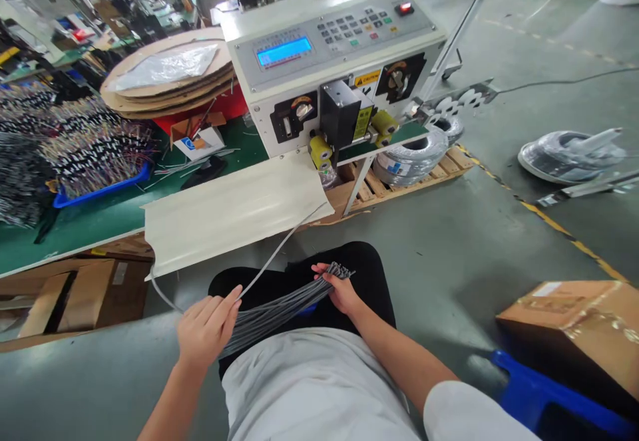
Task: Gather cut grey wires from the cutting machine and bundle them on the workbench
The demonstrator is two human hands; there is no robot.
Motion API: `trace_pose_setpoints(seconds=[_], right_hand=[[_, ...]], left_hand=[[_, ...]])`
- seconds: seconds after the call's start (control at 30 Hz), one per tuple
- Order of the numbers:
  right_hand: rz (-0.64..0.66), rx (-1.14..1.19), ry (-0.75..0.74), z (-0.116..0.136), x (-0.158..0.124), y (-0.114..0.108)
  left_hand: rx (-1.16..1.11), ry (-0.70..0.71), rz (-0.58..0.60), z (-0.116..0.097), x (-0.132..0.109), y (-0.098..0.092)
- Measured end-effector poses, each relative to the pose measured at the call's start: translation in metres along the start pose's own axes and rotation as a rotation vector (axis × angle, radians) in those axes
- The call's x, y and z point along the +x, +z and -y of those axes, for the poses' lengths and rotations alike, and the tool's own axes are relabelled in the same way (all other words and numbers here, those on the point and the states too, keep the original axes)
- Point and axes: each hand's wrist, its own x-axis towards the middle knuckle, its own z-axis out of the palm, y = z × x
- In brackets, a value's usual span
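Observation:
My left hand (208, 324) is closed on a single grey cable (272, 255), whose far end slants up to the right over the lip of the cream chute. A grey length on the other side of this hand curves up to the chute's left end. Across my lap lies a bundle of cut grey cables (279, 311). My right hand (339, 288) wraps round the bundle near its right end, where the cut tips poke out past the fingers. The cream chute (234, 208) sits just beyond my knees, below the wire cutting machine (334, 62) with its lit blue display.
Left on the green bench (22, 251) are a blue tray (107, 188) of wire bundles and stacked cardboard discs (164, 72). Wrapped cable coils (414, 155) rest on a pallet under the machine. A cardboard box (579, 321) and blue stool (554, 394) stand at right.

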Motion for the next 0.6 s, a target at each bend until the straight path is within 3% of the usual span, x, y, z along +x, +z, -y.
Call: trace_pose_setpoints(seconds=[0.1, 0.3, 0.43, 0.6], right_hand=[[-0.003, 0.009, 0.000, -0.002, 0.000, 0.000], [-0.048, 0.049, -0.007, -0.007, -0.006, 0.003], [0.008, 0.064, -0.008, -0.005, -0.011, 0.003], [0.163, 0.054, 0.017, 0.002, -0.013, -0.001]], left_hand=[[-0.051, -0.003, 0.094, -0.022, -0.036, 0.009], [-0.150, -0.104, 0.400, -0.052, -0.097, 0.032], [-0.177, -0.227, 0.507, -0.056, -0.112, 0.035], [-0.182, -0.371, 0.652, -0.057, -0.111, 0.034]])
